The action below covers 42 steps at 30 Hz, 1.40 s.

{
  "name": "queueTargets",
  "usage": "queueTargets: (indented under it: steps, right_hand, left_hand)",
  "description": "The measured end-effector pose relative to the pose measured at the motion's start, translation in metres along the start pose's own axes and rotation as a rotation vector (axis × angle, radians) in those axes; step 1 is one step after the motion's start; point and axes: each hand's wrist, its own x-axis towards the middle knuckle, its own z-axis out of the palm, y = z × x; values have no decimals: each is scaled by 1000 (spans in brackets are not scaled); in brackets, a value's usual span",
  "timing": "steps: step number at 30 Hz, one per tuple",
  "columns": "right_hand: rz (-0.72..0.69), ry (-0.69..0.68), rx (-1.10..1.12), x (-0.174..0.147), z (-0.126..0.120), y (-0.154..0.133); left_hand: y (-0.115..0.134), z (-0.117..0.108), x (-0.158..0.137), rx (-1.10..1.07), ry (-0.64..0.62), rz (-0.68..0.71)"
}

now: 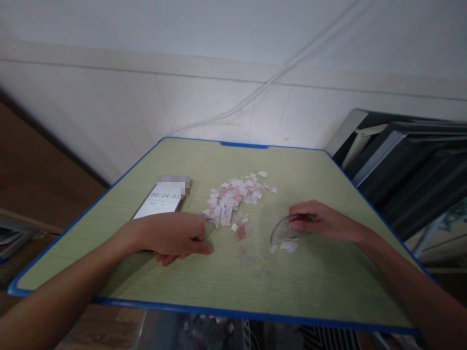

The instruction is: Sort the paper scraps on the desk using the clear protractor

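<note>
My right hand [315, 221] pinches a clear protractor [282, 231] by its curved edge, tilted over the table. Just below the protractor lie a few white paper scraps [289, 246]. A loose heap of torn white and pink paper pieces [237, 192] spreads over the middle of the table. Beside the heap's near left side rests my left hand [178, 236], fingers curled down to the tabletop; whether anything is under them is hidden. Several scraps between the hands are smeared by motion.
A phone [160, 197] showing a timer lies behind my left hand, partly covered by it. The green table [292, 287] has a blue rim. Dark folders or panels [412, 155] lean at the right. Below the front edge is a clear bin [207, 333] with scraps.
</note>
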Motion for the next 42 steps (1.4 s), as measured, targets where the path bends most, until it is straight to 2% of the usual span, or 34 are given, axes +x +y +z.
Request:
queueTargets:
  steps: [8,11,14,17,22,26,31,34,38,42]
  right_hand:
    - [-53,-172,-31,-6,-2,-11]
    - [-54,-280,1,-10,-1,-13]
    - [-120,-363,34,-12,-1,-9]
    - [-165,-306,44,-11,-3,-4]
    - [-69,-124,-12,-5,-1,-5]
    - [-90,-167,2,-4,5,-10]
    - [-194,-316,69,-11,3,-12]
    - [-186,-274,50,-12,-2,-8]
    - [-55,-154,-131,-11,-8,0]
    - [-87,-235,-141,-12,-4,1]
  left_hand:
    - [1,0,0,14,1,-11]
    - [0,0,0,3,-2,-11]
    - [1,0,0,2,-8,-25]
    - [1,0,0,14,-9,-32]
    - [0,1,0,18,2,-23]
    - [2,0,-1,14,4,-25]
    - [3,0,-1,7,5,-27]
    - [1,0,0,1,-1,-29]
    - [1,1,0,14,-7,-26]
    - [2,0,0,21,-7,-20]
